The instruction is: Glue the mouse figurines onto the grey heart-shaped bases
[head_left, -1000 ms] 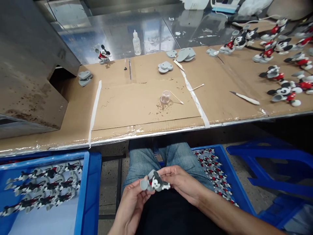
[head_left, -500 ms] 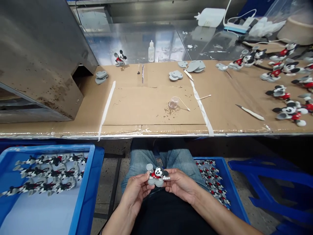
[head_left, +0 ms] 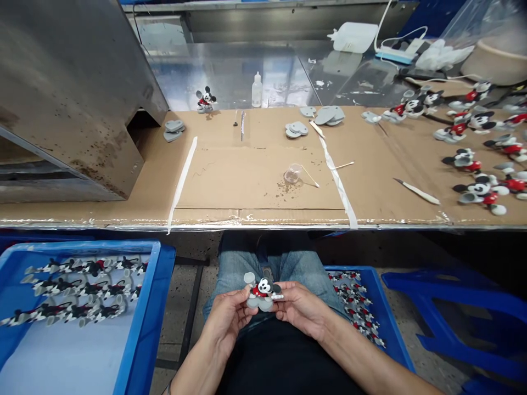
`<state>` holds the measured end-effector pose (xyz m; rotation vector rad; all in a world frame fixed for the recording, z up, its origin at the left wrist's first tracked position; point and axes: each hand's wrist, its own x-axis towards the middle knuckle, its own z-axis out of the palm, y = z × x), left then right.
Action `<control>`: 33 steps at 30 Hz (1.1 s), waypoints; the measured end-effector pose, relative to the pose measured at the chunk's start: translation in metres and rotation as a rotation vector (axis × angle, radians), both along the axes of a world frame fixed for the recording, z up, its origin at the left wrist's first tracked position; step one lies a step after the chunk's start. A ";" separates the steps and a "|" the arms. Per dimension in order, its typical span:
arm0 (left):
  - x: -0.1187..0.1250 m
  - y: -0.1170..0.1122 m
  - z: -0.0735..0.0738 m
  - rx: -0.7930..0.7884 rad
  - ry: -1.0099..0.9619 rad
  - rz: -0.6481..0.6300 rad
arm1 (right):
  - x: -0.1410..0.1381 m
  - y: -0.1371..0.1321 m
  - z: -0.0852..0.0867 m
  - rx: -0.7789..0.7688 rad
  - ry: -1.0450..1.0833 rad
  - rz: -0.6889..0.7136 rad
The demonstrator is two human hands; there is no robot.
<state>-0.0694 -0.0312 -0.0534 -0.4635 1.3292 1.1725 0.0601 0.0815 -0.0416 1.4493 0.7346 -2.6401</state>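
**One mouse figure, held in two hands over the lap**

- Far left: one left blue tray (head_left: 150,307), three rows of like figures lying flat.
- Centre, below the desk (head_left: 247,181) edge: left hand (head_left: 225,321), grip closed on one mouse figure (head_left: 262,291) with black ears, red shorts and grey base. The right hand (head_left: 302,310) pinches its other side.
- Right: one right blue tray (head_left: 389,318), its figures too crowded to count.
- On the desk: one standing figure (head_left: 206,100), one dropper bottle (head_left: 257,90), one clear cup (head_left: 293,173), one white-handled tool (head_left: 416,191).

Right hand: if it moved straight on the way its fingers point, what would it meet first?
The right hand points left: first the figurine it holds, then likely the left hand.
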 end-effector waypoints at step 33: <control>-0.003 0.007 0.007 -0.024 -0.016 0.016 | -0.002 0.003 -0.005 -0.018 0.025 -0.042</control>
